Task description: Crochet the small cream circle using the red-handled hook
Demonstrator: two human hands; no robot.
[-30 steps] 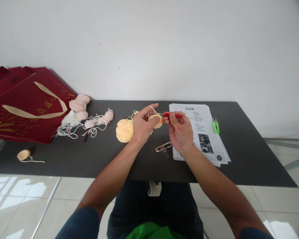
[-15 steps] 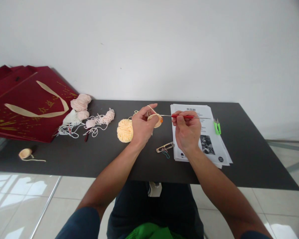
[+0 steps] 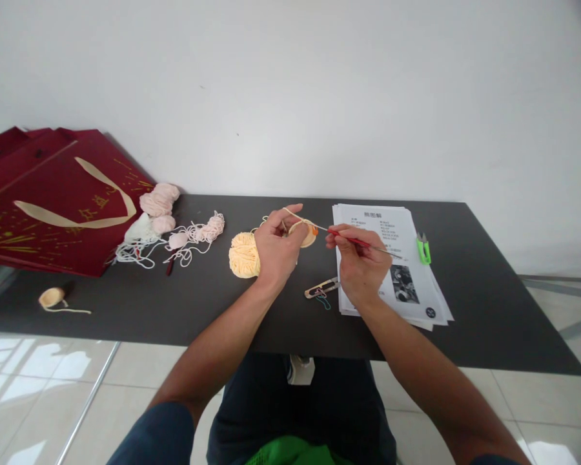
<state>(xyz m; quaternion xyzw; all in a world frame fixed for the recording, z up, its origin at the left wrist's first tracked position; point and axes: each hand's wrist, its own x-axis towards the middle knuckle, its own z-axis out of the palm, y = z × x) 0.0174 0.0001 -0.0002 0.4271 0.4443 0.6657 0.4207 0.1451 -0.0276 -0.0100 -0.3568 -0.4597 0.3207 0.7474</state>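
My left hand (image 3: 279,244) pinches a small round crochet piece (image 3: 310,236) in pale yellow yarn, with an orange spot at its right edge. A strand runs over the raised index finger. In my right hand (image 3: 363,261) is a red-handled crochet hook (image 3: 351,239), held like a pencil and tilted down to the right. Its metal tip reaches the yarn near the piece's upper right edge; whether a loop sits on it is too small to tell. A pale yellow yarn ball (image 3: 244,254) lies just left of my left hand.
Printed sheets (image 3: 368,214) lie under my right hand, with green thread snips (image 3: 423,249) at their right edge. Metal snips (image 3: 321,288) and a teal stitch marker (image 3: 324,302) lie nearer me. Leftward are pink yarn (image 3: 159,199), a red bag (image 3: 53,200) and a small cream cup-shaped piece (image 3: 51,297).
The crochet hook has tilted, its rear end swinging down and its tip moving slightly right. The left fingers have shifted a little with the strand.
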